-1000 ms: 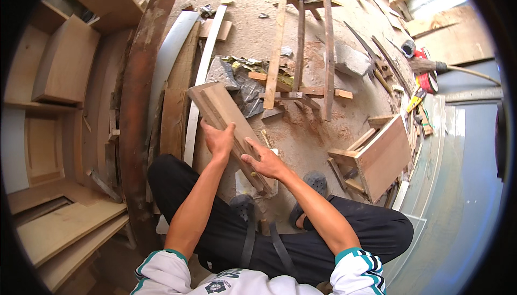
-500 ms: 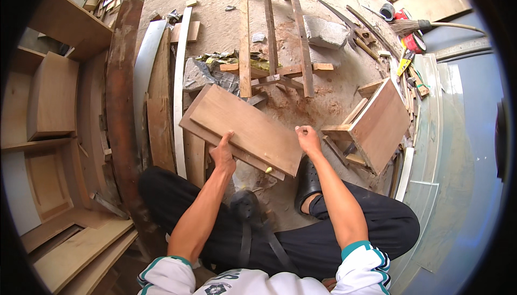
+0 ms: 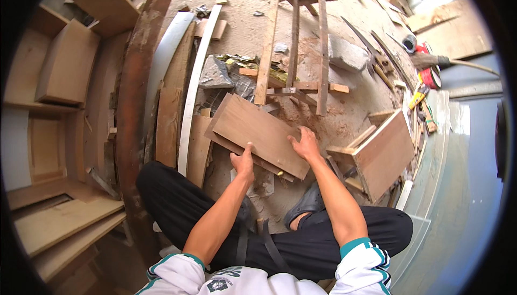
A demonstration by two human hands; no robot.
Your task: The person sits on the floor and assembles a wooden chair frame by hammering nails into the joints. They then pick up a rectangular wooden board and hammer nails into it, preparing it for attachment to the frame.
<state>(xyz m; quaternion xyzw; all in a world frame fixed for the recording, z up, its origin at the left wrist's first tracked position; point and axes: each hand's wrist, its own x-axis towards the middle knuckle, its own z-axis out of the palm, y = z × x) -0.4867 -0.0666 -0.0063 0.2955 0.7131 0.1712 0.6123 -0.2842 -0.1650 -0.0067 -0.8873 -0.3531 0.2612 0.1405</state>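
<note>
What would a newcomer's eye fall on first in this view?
Probably the layered panel at the centre, with the left hand on its near edge and the right hand at its right end. Next, the open wooden box to the right and the long red-brown plank at the left.

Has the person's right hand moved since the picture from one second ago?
Yes: the right hand is now farther right in the view, closer to the stationary wooden box.
</note>
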